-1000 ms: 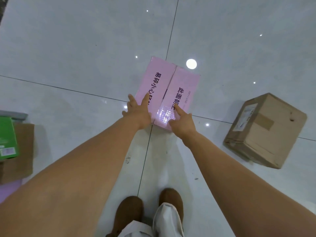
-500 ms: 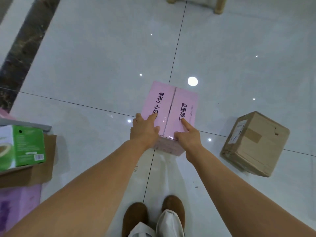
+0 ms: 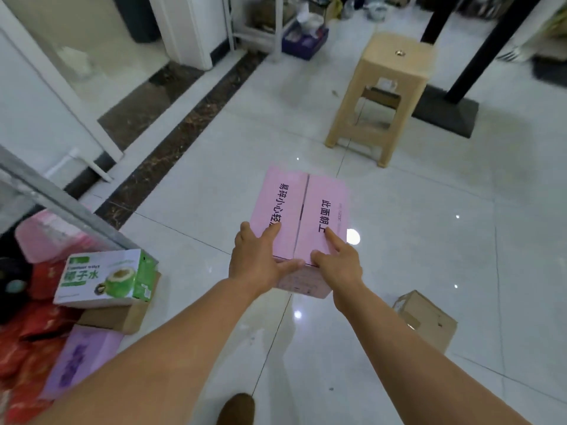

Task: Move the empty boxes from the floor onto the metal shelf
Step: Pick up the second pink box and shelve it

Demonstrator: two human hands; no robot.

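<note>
While left hand (image 3: 256, 262) and right hand (image 3: 340, 265) pinch the near edge of the pink box (image 3: 299, 216), apparently held above the floor, step reads as carry; next: swing left of the grip to the metal shelf (image 3: 46, 191).

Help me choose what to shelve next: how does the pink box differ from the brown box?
The pink box is held off the floor, gripped by the left hand and the right hand; the brown box lies on the floor, untouched. The pink box carries large dark printed characters on top; the brown box is plain cardboard with a pale label. Both are closed.
</note>
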